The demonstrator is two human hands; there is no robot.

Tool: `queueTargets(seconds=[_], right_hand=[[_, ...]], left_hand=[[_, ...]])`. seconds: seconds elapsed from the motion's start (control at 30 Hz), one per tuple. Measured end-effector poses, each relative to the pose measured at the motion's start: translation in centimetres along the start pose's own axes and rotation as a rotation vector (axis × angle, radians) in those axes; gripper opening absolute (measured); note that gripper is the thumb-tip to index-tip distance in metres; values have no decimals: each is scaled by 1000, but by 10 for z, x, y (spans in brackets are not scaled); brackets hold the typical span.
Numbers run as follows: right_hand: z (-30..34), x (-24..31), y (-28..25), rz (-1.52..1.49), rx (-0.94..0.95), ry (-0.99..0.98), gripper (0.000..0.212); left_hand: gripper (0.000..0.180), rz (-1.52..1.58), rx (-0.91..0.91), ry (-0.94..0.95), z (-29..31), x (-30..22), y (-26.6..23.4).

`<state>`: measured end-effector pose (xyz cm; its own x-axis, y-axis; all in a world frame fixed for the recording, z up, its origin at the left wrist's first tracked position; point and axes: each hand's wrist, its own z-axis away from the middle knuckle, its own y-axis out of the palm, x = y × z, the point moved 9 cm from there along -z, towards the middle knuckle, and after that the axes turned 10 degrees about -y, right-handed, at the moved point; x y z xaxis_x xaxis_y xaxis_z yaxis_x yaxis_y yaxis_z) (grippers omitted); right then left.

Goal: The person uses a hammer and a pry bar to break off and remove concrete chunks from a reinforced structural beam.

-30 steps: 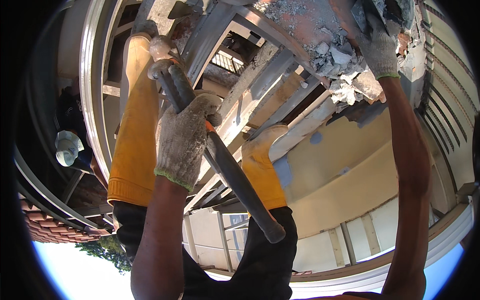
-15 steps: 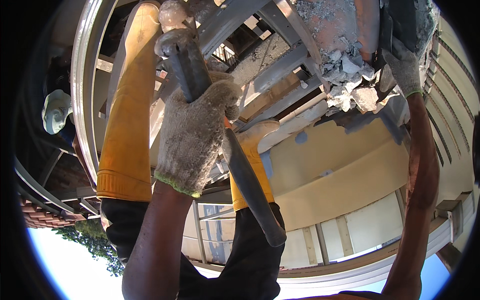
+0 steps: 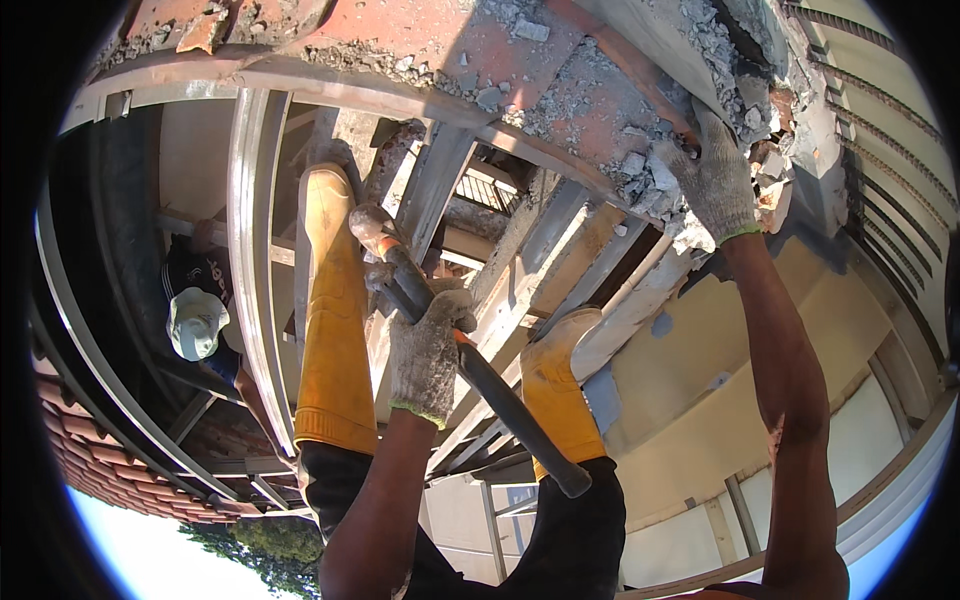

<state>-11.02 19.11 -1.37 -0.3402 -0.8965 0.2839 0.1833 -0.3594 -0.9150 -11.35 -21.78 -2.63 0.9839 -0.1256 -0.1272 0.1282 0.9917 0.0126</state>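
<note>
My left hand, in a pale knitted work glove, is closed around the dark rubber handle of a hammer. The rounded metal head points up and away. A short dark metal bar sticks out beside it from the same fist; its kind is unclear. My right hand, also gloved, reaches to the roof edge at upper right. Its thumb and fingers straddle the lower end of a long grey tile with a reddish edge; the fingertips are partly hidden. Broken mortar lies right beside it.
Yellow boots stand among grey metal roof beams with open gaps between. Reddish tiles with rubble lie ahead. Bare rebar juts at right. Another person in a pale hat is below at left.
The view has shifted, showing more of the tiled roof. My left hand, with the hammer and bar, is lower and farther from the camera. My right hand appears farther left, still at the rubble.
</note>
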Motion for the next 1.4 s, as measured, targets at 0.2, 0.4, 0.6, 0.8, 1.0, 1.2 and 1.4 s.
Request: queueTargets(seconds=[0.2, 0.4, 0.6, 0.8, 1.0, 1.2, 1.4], right_hand=[[149, 126, 45, -938, 336, 349, 74], [234, 227, 57, -1585, 875, 536, 70], [244, 216, 59, -1221, 708, 561, 58], [220, 217, 39, -1170, 496, 662, 63], [217, 220, 36, -1365, 355, 915, 53], [248, 154, 33, -1246, -133, 997, 28], [292, 138, -23, -1203, -282, 1050, 36]], left_hand=[[20, -24, -35, 67, 11, 0, 29], [19, -148, -73, 151, 13, 8, 39], [28, -446, 77, 277, 34, 2, 80], [32, -574, 120, 272, 48, -7, 102], [45, -779, 103, 531, 69, -44, 98], [10, -1011, 258, 776, 122, -59, 117], [30, -1414, 745, 1034, 241, -37, 221]])
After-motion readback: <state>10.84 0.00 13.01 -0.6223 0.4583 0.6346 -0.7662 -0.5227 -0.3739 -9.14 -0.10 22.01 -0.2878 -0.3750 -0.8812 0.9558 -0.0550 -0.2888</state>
